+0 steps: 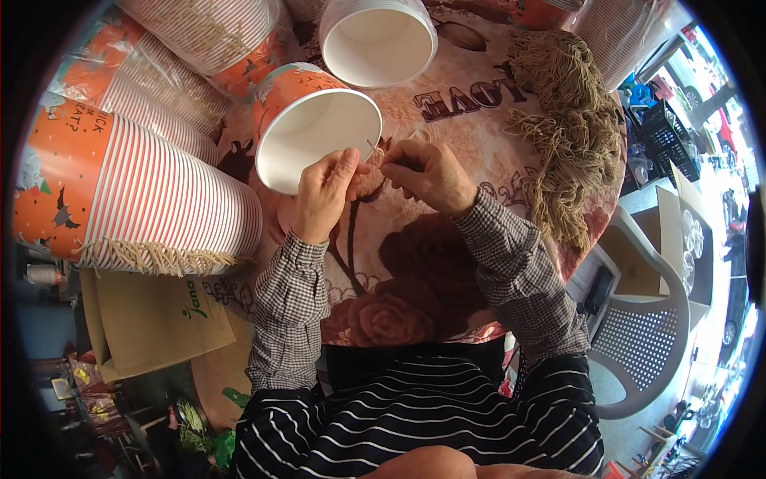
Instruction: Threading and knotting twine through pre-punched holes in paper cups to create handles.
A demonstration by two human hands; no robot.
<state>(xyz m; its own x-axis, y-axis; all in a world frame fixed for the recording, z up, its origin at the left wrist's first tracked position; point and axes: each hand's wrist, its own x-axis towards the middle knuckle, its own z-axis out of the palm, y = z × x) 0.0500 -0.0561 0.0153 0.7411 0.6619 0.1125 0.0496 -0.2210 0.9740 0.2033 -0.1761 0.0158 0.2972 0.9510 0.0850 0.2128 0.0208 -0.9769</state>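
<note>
the string (375, 148) pinched between the two hands is thin and mostly hidden by the fingers; only a short pale end shows, and where it runs cannot be told. the left hand (325, 191) is nearly closed, thumb and forefinger pressed together on the string, its knuckles touching the rim of the paper bucket (315, 128). the right hand (428, 176) is curled the same way, fingertips nipped on the string just beside the left thumb. both sleeves are small-checked cloth.

the paper bucket lies on its side on the flowered surface (447, 263), white mouth facing the person, orange print outside. one more open bucket (377, 40) stands behind it, its top cut off by the frame edge. to the left lies one long nested stack of buckets (136, 199), with a fringe of string handles (155, 257) hanging under it; two further stacks (199, 32) behind are partly out of view, so single buckets cannot be counted. one heap of tan cords (566, 136) lies at right on the surface. a white plastic chair (646, 335) stands beyond the edge, and a cardboard box (152, 319) sits low at left.
</note>
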